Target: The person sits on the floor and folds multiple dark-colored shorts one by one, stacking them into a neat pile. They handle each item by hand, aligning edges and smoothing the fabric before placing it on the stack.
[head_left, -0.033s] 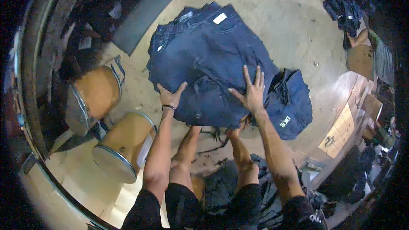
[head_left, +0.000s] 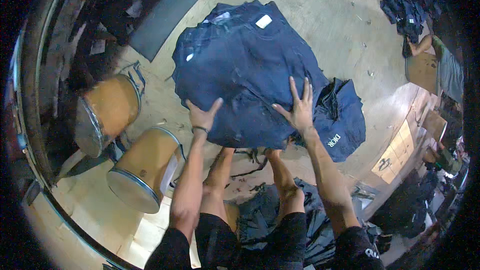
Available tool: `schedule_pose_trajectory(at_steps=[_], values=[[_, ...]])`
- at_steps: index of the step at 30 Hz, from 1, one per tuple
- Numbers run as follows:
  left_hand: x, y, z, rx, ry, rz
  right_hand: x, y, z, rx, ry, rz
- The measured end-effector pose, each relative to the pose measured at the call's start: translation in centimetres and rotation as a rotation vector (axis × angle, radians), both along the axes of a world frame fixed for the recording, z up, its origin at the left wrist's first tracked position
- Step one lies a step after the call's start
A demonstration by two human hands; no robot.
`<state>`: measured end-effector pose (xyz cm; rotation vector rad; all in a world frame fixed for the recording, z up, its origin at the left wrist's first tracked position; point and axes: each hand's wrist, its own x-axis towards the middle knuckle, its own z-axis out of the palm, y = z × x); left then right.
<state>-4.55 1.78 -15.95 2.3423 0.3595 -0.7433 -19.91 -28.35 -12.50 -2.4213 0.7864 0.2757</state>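
Observation:
A pile of navy blue denim garments (head_left: 240,70), seemingly shorts or trousers, lies on the floor in front of me. A white label shows near its far edge. My left hand (head_left: 202,117) rests on the near left part of the pile, thumb and fingers apart. On the near right part my right hand (head_left: 301,112) lies with its fingers spread. Against the pile's right side sits another folded navy garment (head_left: 347,125) with white lettering. Neither hand is gripping cloth that I can see.
Two brown drums (head_left: 145,170) with metal rims stand at the left. Behind them is a dark flat panel (head_left: 170,20). Dark cloth (head_left: 315,220) lies around my legs. At the right, another person's arm (head_left: 422,45) reaches toward a dark clothes pile (head_left: 410,5); wooden boards (head_left: 395,155) lie nearer.
Both hands have shifted very slightly to the right on the garments. The far edge of the pile looks a little smoother. The hands remain open.

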Motion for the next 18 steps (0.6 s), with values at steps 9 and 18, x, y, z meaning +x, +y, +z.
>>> schedule_pose_trajectory(at_steps=[9,18], values=[[-12.8,-1.9,-0.7,0.213,0.31,-0.165,-4.7,-3.1,0.1,-0.057,0.565,0.119],[4.5,-2.4,5.4,-0.402,-0.145,0.225,0.2,2.1,6.0,-0.212,0.382,0.049]])
